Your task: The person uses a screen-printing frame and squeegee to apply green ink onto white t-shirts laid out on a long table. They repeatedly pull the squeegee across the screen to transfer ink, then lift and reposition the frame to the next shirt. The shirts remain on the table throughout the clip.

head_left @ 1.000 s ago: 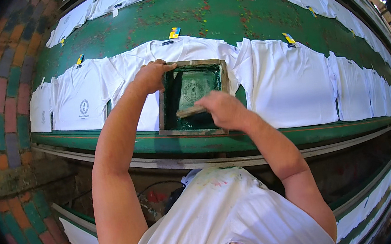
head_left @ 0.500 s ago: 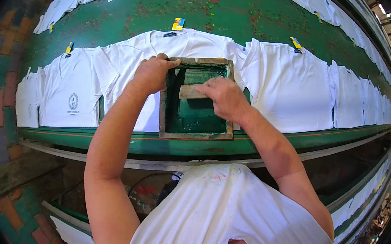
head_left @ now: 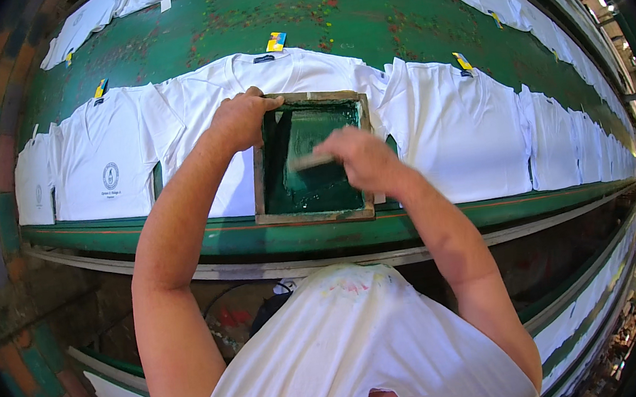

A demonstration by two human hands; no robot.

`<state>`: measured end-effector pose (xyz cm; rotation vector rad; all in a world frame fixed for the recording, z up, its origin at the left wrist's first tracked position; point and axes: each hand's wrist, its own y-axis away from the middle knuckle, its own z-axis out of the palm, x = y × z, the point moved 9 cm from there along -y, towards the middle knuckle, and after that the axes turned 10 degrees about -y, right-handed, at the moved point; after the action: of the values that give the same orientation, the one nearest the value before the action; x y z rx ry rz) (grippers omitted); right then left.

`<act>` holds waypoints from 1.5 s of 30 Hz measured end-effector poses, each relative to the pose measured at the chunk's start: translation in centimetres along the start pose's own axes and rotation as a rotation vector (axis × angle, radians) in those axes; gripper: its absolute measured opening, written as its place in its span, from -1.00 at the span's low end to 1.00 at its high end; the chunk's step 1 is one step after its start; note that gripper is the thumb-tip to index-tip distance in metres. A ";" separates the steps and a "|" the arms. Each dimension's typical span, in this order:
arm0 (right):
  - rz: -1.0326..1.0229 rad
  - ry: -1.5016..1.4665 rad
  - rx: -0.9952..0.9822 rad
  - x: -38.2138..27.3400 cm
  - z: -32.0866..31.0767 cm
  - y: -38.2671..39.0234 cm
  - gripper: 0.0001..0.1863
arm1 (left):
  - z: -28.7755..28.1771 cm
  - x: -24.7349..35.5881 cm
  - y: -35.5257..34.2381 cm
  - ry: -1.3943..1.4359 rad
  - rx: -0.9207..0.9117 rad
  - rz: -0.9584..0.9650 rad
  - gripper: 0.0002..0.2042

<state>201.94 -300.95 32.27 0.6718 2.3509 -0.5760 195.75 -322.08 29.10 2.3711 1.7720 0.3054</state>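
Observation:
A wood-framed printing screen (head_left: 258, 193) lies on the front of a white T-shirt (head_left: 273, 68) spread on the green table. My left hand (head_left: 242, 119) is closed on the screen's far left corner, thumb on the rim. Inside the frame, my right hand (head_left: 364, 159) grips a short wooden squeegee (head_left: 309, 161), blurred by motion, over the dark green mesh (head_left: 311, 129). The squeegee's lower edge cannot be made out. Left of the screen, another white T-shirt (head_left: 80, 146) bears a small round dark print (head_left: 110, 176).
More white T-shirts (head_left: 466, 136) run along the table to the right, several with yellow-and-blue tags (head_left: 276, 42). The paint-flecked green table (head_left: 237, 21) carries a second row of shirts at its far side. A pale rail (head_left: 217, 271) runs along the near edge.
The squeegee has moved a little toward me within the frame, along with my right hand. My left hand keeps its hold on the corner. The whole view has shifted slightly.

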 end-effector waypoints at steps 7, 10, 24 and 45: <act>0.075 0.179 0.140 2.9 -1.3 -3.1 -0.48 | 0.5 -0.5 0.2 0.031 0.057 -0.021 -0.01; 0.044 0.171 0.108 0.6 0.2 -1.1 -0.44 | 0.0 -0.1 0.4 -0.016 0.130 0.019 -0.09; 0.051 0.181 0.064 -7.2 5.1 7.1 -0.49 | 5.4 -1.6 6.6 0.602 0.512 -0.124 -0.36; 0.565 -0.779 0.567 5.9 3.2 14.6 -0.24 | 6.5 5.3 16.0 0.537 1.078 -0.157 -0.54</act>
<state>207.94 -289.52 22.68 1.0674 1.1991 -1.0171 213.73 -321.53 27.16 2.9366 2.9091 -0.1044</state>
